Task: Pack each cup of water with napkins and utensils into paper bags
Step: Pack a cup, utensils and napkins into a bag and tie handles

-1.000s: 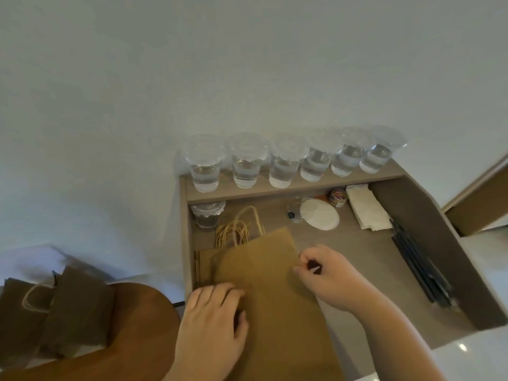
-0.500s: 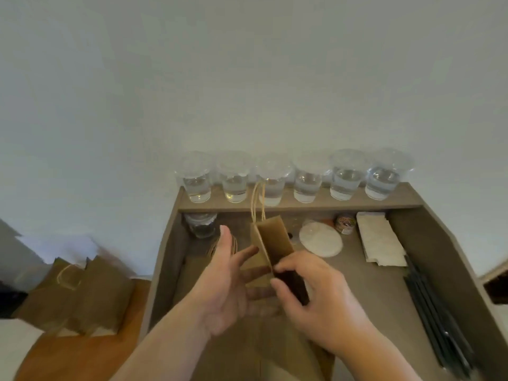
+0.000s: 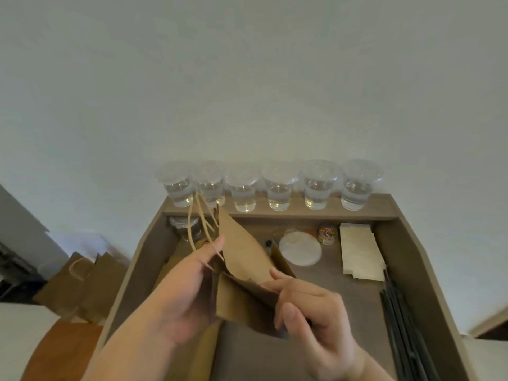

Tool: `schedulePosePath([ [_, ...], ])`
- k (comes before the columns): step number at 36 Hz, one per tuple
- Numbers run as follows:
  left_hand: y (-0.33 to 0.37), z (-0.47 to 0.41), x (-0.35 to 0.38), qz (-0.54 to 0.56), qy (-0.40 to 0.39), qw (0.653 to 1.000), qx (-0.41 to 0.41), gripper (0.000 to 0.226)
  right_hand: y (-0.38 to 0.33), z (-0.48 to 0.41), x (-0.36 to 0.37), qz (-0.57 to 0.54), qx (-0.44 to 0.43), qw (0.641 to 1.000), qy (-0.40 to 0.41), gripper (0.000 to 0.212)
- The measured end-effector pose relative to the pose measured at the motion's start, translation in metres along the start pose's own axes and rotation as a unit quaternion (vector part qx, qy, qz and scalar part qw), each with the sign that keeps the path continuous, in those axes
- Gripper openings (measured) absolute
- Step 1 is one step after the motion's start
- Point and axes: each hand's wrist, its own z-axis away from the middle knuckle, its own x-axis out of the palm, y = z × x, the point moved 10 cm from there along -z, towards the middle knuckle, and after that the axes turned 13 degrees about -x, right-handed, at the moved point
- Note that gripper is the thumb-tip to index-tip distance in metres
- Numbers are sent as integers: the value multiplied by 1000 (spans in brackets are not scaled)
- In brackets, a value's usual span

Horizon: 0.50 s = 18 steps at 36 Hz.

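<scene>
the paper bag is held up over the near middle of the desk, half opened, twine handles flopping far left. the right hand pinches its near right edge, thumb and fingers clamped on paper; the left hand props the left wall, thumb straight, other fingers hidden behind paper, so their curl i cannot tell. the bag looks light, thin, easily creased: best taken by the rim or side folds, pulled apart gently. cups of water stand on the far shelf.
</scene>
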Motion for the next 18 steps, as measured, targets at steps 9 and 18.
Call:
schedulePosePath([
  [9,-18,-15,18,23,23,999,10,61,16,8,-19,3,69,997,35,44],
  [18,-30,-34,26,-26,-53,997,-43,39,54,20,-44,-107,402,892,177,51],
])
